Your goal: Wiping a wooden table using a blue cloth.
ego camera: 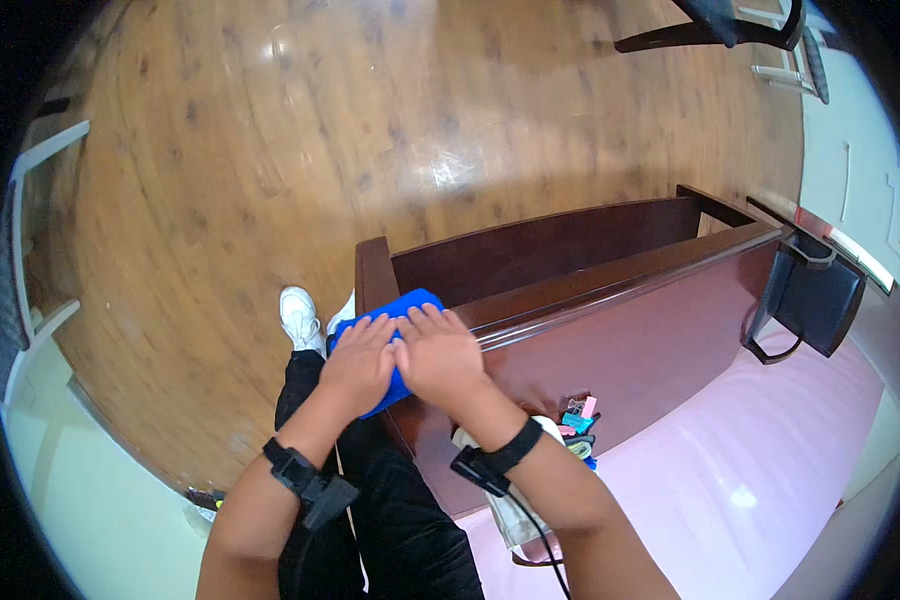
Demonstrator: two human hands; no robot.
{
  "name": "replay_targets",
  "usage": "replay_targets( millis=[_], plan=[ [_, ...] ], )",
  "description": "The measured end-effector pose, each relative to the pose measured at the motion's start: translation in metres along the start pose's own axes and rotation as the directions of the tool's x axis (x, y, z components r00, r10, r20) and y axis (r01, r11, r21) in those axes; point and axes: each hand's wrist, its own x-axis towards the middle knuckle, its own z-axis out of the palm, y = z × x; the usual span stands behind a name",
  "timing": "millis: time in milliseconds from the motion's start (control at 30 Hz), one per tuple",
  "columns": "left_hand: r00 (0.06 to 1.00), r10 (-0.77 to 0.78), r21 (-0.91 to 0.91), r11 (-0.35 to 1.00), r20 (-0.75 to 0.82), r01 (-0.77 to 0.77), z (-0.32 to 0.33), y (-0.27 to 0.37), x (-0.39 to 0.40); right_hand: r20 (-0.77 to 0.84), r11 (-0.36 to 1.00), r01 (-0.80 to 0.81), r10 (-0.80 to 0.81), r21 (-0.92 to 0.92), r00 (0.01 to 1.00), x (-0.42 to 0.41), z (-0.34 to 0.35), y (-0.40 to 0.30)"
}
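Observation:
A bright blue cloth (399,384), seemingly folded, lies over the corner of a dark, glossy wooden surface. My left hand (360,360) is flat on its left part, palm down, with the fingers pointing away from me. Beside it my right hand (439,352) presses flat on the right part, and the two thumbs meet near the middle. The cloth's underside and whatever may lie beneath it are hidden. A black strap with a small device is on each of my wrists, and a cable runs from the right one.
To the right, a light fabric bag (514,517) stands beside colourful clips (579,421). Farther off, a black bag (814,292) rests at the end of the wooden furniture (615,360), beside a pink padded seat (720,480). My white shoe (300,315) is on the wood-look floor (232,187). Chairs stand at the edges.

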Motion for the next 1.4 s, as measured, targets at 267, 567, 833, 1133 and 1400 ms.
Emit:
replay_targets(
  millis=[267,567,833,1133,1400],
  plan=[
    [1.0,0.012,0.051,0.999,-0.027,-0.01,0.032,0.059,0.048,0.069,0.994,-0.105,0.106,-0.025,0.992,-0.013,-0.036,0.064],
    [0.993,0.087,-0.056,0.994,-0.083,-0.092,0.013,0.007,0.008,-0.033,0.998,-0.04,0.039,-0.045,0.999,-0.007,-0.009,0.008],
    [0.993,0.062,0.038,0.998,-0.105,-0.058,0.031,0.052,0.041,-0.136,1.0,-0.008,0.009,0.013,0.991,-0.02,-0.023,0.062],
    [0.984,0.156,0.015,0.988,-0.083,-0.156,0.046,0.089,0.058,-0.144,0.996,-0.076,0.069,-0.043,0.987,-0.039,-0.043,0.096],
    [0.981,0.187,-0.021,0.982,-0.053,-0.189,0.044,0.075,0.089,-0.246,0.999,-0.042,0.045,0.017,0.968,-0.019,-0.04,0.108]
  ],
)
